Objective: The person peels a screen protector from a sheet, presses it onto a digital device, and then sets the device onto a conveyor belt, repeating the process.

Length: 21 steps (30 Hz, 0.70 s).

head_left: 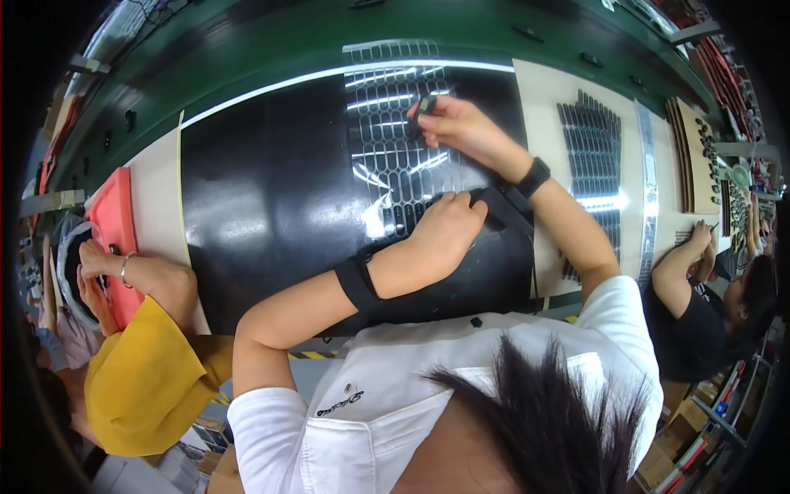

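Between the fingertips of my right hand (461, 128) is a small black oblong part (424, 108), raised above the far half of a clear sheet (383, 132). Rows of oblong outlines cover this sheet, which lies on a black mat (271, 181) and catches bright glare. My left hand (440, 239) is closed, fingers curled down at the sheet's near end. What its fingertips hold, if anything, is hidden. Right beside those fingers lies a dark, flat, angular object (502, 216); its kind is unclear.
A second sheet of dark oblong pieces (591, 148) lies on a pale board to the right. Beyond runs a green belt (288, 41) with scattered small black parts. A co-worker in yellow sits left by a red tray (117, 206); another in black works at right.
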Each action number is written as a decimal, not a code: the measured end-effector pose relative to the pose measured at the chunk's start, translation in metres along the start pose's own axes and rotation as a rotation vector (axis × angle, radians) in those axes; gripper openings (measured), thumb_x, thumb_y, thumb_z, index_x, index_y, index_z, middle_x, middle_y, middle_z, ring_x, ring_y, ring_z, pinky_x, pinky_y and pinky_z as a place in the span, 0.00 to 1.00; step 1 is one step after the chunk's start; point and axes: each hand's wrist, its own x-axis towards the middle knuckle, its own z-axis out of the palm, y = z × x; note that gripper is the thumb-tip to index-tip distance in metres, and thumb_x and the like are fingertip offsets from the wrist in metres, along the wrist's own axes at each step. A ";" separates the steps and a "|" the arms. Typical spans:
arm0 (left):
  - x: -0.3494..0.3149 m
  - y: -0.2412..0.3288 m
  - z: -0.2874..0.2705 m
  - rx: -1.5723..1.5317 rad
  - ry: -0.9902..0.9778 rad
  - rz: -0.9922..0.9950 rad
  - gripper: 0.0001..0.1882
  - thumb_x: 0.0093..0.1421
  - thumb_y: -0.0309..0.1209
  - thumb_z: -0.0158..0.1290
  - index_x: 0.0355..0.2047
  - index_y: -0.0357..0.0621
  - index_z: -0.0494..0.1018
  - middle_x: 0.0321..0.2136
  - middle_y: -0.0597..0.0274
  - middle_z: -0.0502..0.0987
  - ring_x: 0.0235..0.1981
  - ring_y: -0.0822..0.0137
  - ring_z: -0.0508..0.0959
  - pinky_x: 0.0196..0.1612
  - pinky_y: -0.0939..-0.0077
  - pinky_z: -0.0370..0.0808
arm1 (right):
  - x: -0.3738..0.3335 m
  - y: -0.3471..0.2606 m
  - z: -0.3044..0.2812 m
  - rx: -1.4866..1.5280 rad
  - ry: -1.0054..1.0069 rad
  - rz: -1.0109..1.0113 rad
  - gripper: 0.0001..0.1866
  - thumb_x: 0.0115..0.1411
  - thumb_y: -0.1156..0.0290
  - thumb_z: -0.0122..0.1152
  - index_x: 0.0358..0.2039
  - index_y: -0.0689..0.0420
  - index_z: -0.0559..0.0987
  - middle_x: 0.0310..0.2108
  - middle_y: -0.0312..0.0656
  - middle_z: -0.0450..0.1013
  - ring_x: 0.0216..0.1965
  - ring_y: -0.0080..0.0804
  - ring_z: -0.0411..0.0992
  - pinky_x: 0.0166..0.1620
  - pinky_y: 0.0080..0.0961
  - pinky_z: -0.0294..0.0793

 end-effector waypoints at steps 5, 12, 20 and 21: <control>0.005 0.023 -0.036 -0.123 -0.029 0.003 0.09 0.36 0.19 0.50 0.20 0.36 0.63 0.19 0.52 0.66 0.24 0.54 0.68 0.29 0.67 0.67 | 0.000 -0.009 0.002 0.021 -0.011 0.021 0.11 0.52 0.75 0.51 0.37 0.60 0.68 0.23 0.30 0.63 0.23 0.15 0.60 0.30 0.11 0.63; 0.009 0.026 -0.140 -0.605 0.387 -0.174 0.09 0.42 0.17 0.52 0.22 0.38 0.63 0.20 0.60 0.69 0.20 0.74 0.71 0.24 0.84 0.68 | -0.013 -0.059 0.039 -0.183 0.067 -0.087 0.12 0.48 0.78 0.54 0.36 0.61 0.70 0.28 0.34 0.67 0.27 0.16 0.65 0.29 0.11 0.65; 0.006 -0.008 -0.154 -1.102 0.873 -0.152 0.12 0.42 0.13 0.50 0.26 0.38 0.61 0.23 0.59 0.69 0.23 0.73 0.69 0.25 0.86 0.64 | -0.020 -0.076 0.083 -0.611 0.358 -0.674 0.18 0.38 0.86 0.60 0.34 0.66 0.71 0.31 0.42 0.70 0.32 0.25 0.69 0.36 0.18 0.70; 0.007 -0.013 -0.153 -1.107 0.870 -0.143 0.12 0.43 0.13 0.49 0.26 0.38 0.61 0.23 0.59 0.68 0.23 0.73 0.69 0.25 0.86 0.64 | -0.019 -0.074 0.083 -0.691 0.393 -0.718 0.18 0.37 0.86 0.60 0.33 0.67 0.72 0.32 0.43 0.70 0.32 0.26 0.69 0.36 0.18 0.69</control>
